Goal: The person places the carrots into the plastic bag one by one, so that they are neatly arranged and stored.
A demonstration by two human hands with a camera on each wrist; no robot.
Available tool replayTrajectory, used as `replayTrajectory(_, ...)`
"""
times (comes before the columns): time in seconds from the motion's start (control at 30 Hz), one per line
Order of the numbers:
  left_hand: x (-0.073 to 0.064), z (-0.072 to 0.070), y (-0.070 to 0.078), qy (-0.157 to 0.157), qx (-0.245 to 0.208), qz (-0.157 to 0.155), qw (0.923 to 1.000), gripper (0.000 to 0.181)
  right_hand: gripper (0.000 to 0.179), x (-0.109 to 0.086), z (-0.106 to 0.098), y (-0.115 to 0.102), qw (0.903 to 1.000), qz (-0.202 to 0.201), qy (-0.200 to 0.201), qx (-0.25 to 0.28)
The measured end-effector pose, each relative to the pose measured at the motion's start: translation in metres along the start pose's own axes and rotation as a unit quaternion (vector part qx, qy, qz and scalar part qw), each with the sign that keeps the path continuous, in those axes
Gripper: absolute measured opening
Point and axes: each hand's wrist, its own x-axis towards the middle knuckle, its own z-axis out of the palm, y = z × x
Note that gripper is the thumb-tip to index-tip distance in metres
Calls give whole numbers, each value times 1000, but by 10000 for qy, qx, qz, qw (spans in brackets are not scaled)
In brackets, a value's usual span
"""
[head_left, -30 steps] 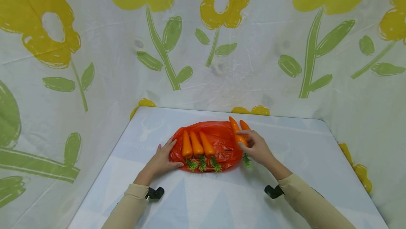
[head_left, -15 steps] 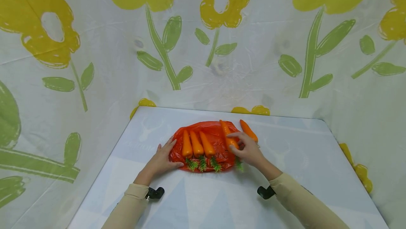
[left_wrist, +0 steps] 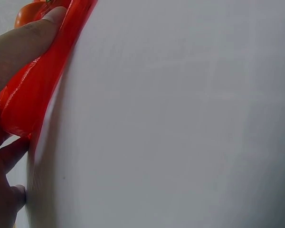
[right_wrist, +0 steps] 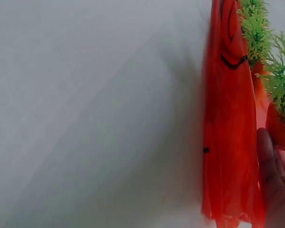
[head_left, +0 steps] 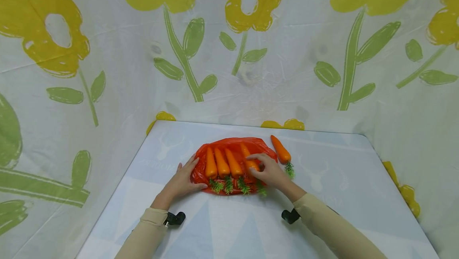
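A red plastic bag (head_left: pixel 261 144) lies flattened on the table, with three orange carrots (head_left: pixel 222 163) side by side on it, green tops toward me. My right hand (head_left: pixel 270 173) pinches a fourth carrot (head_left: pixel 245 150) between thumb and fingers, over the bag's right part. That carrot's leafy top (right_wrist: pixel 281 80) shows in the right wrist view. At the bag's left edge rests my left hand (head_left: pixel 182 180), fingers spread and fairly straight. Its thumb (left_wrist: pixel 26 45) lies on the red plastic in the left wrist view. Another carrot (head_left: pixel 281 150) lies just right of the bag.
The white table (head_left: pixel 229 227) bears pale blue triangles and deer prints. Behind it and at both sides hangs a white curtain (head_left: pixel 287 59) with yellow flowers. A black wrist camera (head_left: pixel 175 218) sits at the left wrist, another (head_left: pixel 290 216) at the right.
My right hand has carried its carrot leftward from the bag's right edge to beside the three others. The carrot to the right is now uncovered. My left hand has stayed in place.
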Motion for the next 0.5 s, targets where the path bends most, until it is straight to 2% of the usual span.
replayTrajectory(0.27,0,0,0,-26,55,-37,10000,108,36,8,9,0,9996,179,-216,27)
replayTrajectory(0.5,0,0,-1,-14,26,14,10000,107,40,13,15,5,9977,369,-534,-206)
